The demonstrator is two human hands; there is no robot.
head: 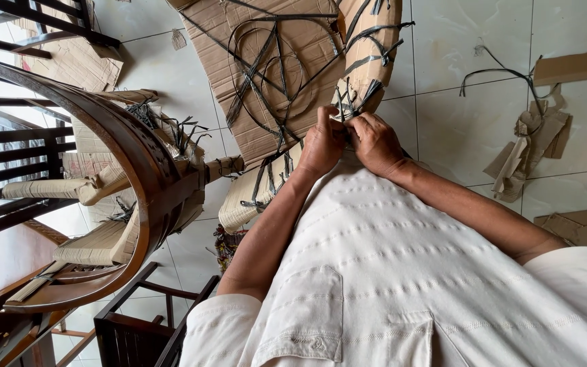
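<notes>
We see a bundle of thin black plastic straps (pixel 349 102) pinched where it crosses a cardboard-wrapped curved furniture part (pixel 374 47), just above the white-shirted torso. The left hand (pixel 322 144) is closed on the straps, fingers curled tight; the right hand (pixel 374 141) is likewise closed, fingertips touching the left hand at the same knot. Behind lies a flat brown corrugated cardboard sheet (pixel 253 41) crossed by more straps. A dark curved wooden chair frame (pixel 130 163) stands to one side; cardboard scraps (pixel 531 146) litter the pale tiled floor (pixel 456 129).
</notes>
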